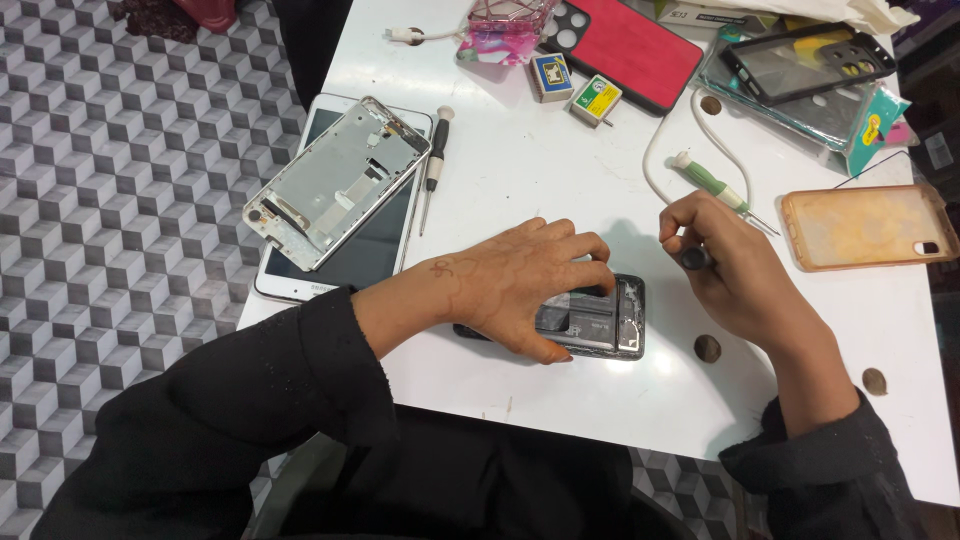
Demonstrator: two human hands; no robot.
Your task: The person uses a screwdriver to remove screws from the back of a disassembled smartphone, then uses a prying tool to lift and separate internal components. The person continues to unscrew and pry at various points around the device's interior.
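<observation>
The left hand lay spread, pressing the opened phone onto the white table; the right hand gripped a dark-handled tool just beside it.

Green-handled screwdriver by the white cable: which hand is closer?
Right. The right hand sits just below the green-handled screwdriver, its knuckles nearly touching the shaft. The left hand rests on the opened phone, further off to the left.
</observation>
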